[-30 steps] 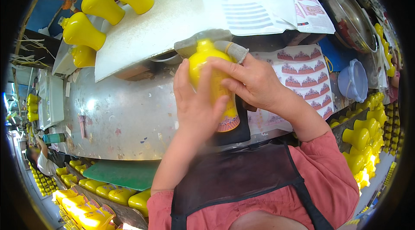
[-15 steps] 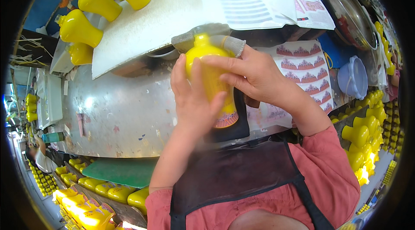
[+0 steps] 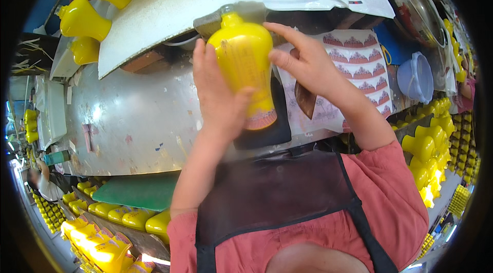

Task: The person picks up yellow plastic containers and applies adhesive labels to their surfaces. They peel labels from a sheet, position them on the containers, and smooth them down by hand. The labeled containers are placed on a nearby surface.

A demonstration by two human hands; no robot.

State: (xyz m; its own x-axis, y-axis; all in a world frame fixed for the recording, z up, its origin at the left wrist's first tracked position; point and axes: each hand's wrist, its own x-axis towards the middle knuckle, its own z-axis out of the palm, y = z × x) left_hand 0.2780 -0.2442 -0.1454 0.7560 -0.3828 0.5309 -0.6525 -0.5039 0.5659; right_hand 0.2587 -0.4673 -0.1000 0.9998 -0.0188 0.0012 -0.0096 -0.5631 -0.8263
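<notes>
**Head view: labelled bottle held over a metal bench**

The left hand (image 3: 218, 101) wraps the yellow plastic bottle (image 3: 244, 60), gripping its side; the right hand (image 3: 308, 65), fingers spread, touches its upper right flank. The bottle (bulbous, narrow-necked) carries a red-patterned label band (image 3: 259, 119) near its base. Below lies a steel worktop (image 3: 133, 119) with label sheets (image 3: 359, 62); more yellow bottles (image 3: 82, 19) surround it.

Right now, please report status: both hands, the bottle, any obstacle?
Left hand grips yellow bottle from behind. Right hand fingertips touch its side. Bottle upright over metal table. Nothing in the way.
</notes>
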